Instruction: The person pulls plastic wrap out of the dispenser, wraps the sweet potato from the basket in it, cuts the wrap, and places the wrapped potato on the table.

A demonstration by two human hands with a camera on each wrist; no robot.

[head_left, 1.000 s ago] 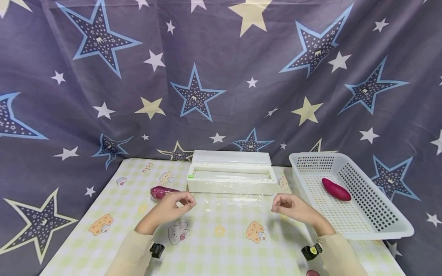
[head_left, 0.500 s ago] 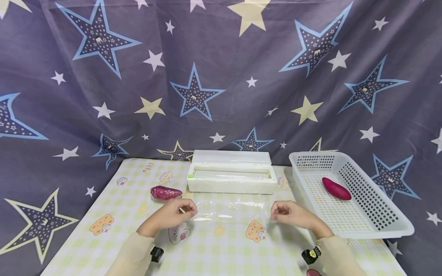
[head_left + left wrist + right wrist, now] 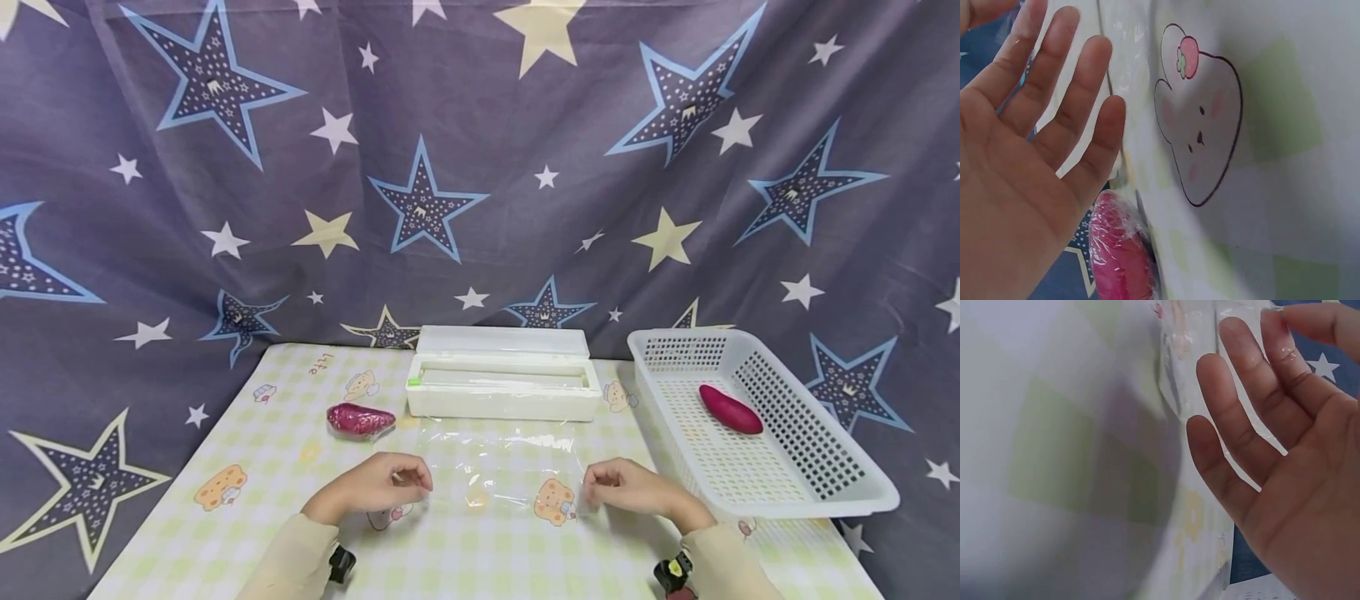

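My left hand (image 3: 378, 485) pinches the left front corner of a clear sheet of cling film (image 3: 495, 467) between thumb and forefinger. At the sheet's right front corner, my right hand (image 3: 633, 490) pinches it the same way; in the right wrist view thumb and forefinger (image 3: 1282, 344) meet while the other fingers stay fairly straight. The film runs low over the tablecloth from a white cling film box (image 3: 504, 402), whose lid (image 3: 502, 342) stands raised at the back. Left of the film lies a magenta, sweet-potato-shaped thing wrapped in film (image 3: 361, 420).
A white perforated basket (image 3: 810, 507) stands at the right, with an unwrapped magenta sweet-potato-shaped thing (image 3: 731, 409) inside. Something reddish (image 3: 681, 594) shows partly under the right wrist at the front edge. A starry curtain (image 3: 480, 167) hangs behind the checked table (image 3: 450, 567).
Both hands have drawn toward the front edge, pulling the cling film farther out of the box. The wrapped magenta thing, partly covered by the left hand before, is now in full view.
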